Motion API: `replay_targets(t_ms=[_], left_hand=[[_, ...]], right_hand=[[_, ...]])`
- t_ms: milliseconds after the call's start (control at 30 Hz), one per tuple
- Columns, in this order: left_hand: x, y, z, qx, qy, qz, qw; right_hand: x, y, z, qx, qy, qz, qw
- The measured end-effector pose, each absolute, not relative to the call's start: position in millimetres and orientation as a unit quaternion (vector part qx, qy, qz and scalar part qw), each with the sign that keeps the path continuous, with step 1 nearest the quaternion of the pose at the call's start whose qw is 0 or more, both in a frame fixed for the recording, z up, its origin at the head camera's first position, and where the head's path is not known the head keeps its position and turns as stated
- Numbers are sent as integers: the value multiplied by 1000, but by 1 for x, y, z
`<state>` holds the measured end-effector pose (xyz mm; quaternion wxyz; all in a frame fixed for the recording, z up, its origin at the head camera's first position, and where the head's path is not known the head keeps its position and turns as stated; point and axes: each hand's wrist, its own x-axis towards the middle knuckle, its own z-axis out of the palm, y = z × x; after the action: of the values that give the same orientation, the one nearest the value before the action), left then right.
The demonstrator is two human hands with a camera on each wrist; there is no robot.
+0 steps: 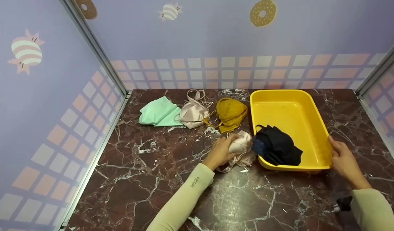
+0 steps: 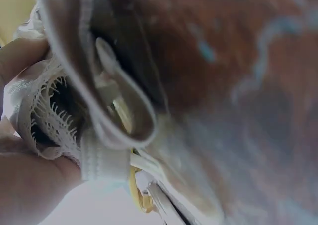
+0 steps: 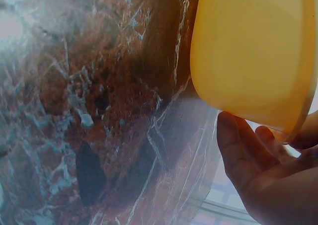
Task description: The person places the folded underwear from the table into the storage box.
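Note:
A cream bra (image 1: 241, 146) with lace edging and straps is gripped by my left hand (image 1: 221, 152), just left of the yellow tray (image 1: 319, 128). In the left wrist view, its lace (image 2: 54, 106) bunches between thumb and fingers, with straps (image 2: 107, 160) hanging loose. My right hand (image 1: 344, 160) holds the tray's right rim, thumb at the edge and fingertips (image 3: 227, 128) against the outer wall. A black and dark blue bra (image 1: 278, 146) lies in the tray's front left corner, partly over the rim.
Behind my left hand lie a mustard bra (image 1: 230, 112), a pale satin bra (image 1: 193, 114) with tangled straps and a folded mint-green cloth piece (image 1: 160, 112). The dark marbled table (image 1: 145, 186) is bounded by patterned panels (image 1: 197, 38) at the back and sides.

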<state>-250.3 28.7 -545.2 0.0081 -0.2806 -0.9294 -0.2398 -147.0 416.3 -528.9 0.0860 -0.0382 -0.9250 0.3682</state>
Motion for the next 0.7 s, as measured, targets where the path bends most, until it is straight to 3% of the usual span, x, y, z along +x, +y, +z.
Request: replay_targets(t_ms=[333, 700], left_hand=[[-262, 1, -527, -293, -899, -324, 30], [-262, -18, -487, -272, -881, -369, 114]], right_hand=[[-147, 416, -528, -41, -926, 365, 81], [-148, 417, -528, -36, -927, 363, 83]])
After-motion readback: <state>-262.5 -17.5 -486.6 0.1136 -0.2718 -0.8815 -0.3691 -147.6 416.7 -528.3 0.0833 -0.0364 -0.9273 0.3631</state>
